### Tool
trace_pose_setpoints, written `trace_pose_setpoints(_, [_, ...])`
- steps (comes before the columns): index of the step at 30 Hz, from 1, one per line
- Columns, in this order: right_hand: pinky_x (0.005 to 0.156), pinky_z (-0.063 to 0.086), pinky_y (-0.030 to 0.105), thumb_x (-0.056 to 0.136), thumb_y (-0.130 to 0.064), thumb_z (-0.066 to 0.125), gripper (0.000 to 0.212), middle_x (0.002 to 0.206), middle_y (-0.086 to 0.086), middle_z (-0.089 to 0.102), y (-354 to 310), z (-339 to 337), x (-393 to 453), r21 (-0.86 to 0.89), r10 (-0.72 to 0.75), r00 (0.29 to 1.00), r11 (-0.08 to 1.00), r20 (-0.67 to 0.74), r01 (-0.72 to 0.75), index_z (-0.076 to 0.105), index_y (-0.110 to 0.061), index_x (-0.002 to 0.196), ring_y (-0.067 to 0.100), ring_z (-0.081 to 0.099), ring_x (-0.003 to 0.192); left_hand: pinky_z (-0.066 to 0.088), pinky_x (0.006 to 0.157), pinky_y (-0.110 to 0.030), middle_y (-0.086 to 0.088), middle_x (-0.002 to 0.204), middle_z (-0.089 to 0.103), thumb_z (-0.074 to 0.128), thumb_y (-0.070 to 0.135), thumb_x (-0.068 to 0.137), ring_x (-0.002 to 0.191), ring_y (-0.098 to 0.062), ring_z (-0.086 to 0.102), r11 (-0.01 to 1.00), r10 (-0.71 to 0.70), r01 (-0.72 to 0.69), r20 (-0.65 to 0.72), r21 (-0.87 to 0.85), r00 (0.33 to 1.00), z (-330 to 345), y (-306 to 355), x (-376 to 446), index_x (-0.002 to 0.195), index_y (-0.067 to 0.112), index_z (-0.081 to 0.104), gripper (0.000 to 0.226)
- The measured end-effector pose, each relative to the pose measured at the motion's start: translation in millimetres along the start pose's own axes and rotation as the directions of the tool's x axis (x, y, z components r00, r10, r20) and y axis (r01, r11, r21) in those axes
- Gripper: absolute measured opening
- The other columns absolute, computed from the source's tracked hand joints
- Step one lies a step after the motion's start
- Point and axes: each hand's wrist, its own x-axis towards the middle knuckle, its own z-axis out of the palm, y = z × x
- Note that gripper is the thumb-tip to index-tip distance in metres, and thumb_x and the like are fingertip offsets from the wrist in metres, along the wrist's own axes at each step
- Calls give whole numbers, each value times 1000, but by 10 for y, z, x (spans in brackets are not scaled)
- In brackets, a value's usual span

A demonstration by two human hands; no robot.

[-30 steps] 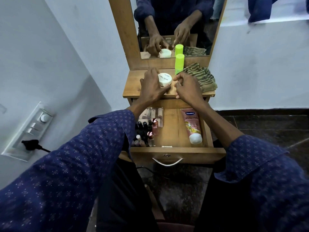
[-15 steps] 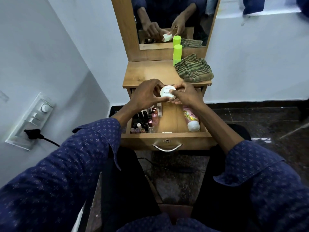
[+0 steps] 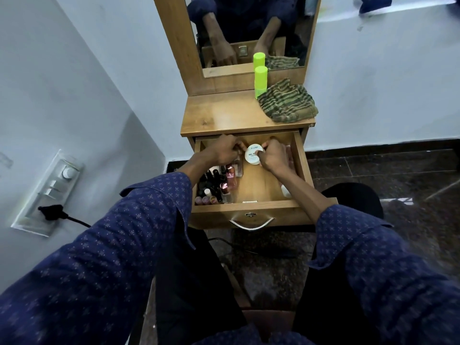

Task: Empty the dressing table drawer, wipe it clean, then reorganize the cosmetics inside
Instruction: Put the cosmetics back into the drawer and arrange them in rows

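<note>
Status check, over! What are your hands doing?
Right hand holds white jar in drawer. Left hand curled beside it. Nail polish bottles left side.

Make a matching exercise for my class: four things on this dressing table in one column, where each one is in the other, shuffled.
Things:
1. white jar
2. green bottle
3. striped cloth
4. nail polish bottles

Places:
A. left side of the drawer
B. tabletop, right side
C. held by the right hand over the drawer
D. standing against the mirror frame

Pairs: 1-C, 2-D, 3-B, 4-A
</note>
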Motion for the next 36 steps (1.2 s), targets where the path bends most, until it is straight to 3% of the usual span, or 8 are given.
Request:
trace_pose_setpoints(4, [90,58,40,87,-20,83,29,104,15,77,62,109,75,37,12,999,999,42,-14,73,-10,112,31,74,100,47,88,-24,-7,131,73,60,7,99,116,-22,68,996,-8,6,29,85,1000,60,6,136,128,10,74,33])
trace_pose_setpoints(8, [77,50,30,71,-18,96,45,109,13,75,96,69,65,-81,-39,997,996,71,45,76,-4,108,27,70,100,52,96,-29,-7,127,75,63,11,97,115,-22,70,993,-30,27,25,114,999,131,-39,226,123,12,78,30])
trace_pose_setpoints(14, [73,47,31,76,-7,89,32,115,19,68,117,112,66,-205,-123,988,969,91,139,75,-2,104,35,69,99,58,94,-42,-8,119,78,63,15,95,107,-23,73,986,-45,38,37,159,998,121,-50,230,117,11,80,29])
trace_pose_setpoints(19, [67,52,37,79,0,82,18,102,18,72,132,113,25,-251,-204,976,943,77,217,72,-2,94,35,71,89,60,89,-44,-10,110,80,63,20,93,98,-26,74,982,-74,66,43,177,996,151,-61,236,110,10,82,27])
trace_pose_setpoints(25, [72,58,42,80,-2,82,21,104,19,71,116,84,-7,-280,-241,966,925,91,257,71,-4,98,36,70,91,60,87,-44,-14,111,78,60,20,98,98,-29,72,985,-99,90,54,150,994,113,22,193,111,5,79,28])
trace_pose_setpoints(29, [71,61,45,77,-6,84,22,98,10,70,97,-9,-84,-301,-238,968,920,78,251,68,-14,89,31,70,86,59,88,-44,-14,110,78,59,21,100,98,-29,72,985,-78,70,46,156,996,101,114,141,110,4,79,28])
trace_pose_setpoints(33, [66,56,37,81,-9,82,22,86,6,69,1,-161,-153,-282,-308,951,915,-32,287,62,-16,77,26,70,81,60,73,-46,-11,94,76,53,29,90,84,-31,71,986,14,-9,-33,165,999,56,236,79,92,6,76,33])
trace_pose_setpoints(36, [70,56,30,84,-8,79,14,88,2,75,-171,-367,-149,-179,-398,910,909,-115,375,75,-12,97,17,71,82,52,62,-41,-12,89,74,53,27,92,79,-33,68,981,77,-41,-185,191,980,-30,402,37,89,11,73,25])
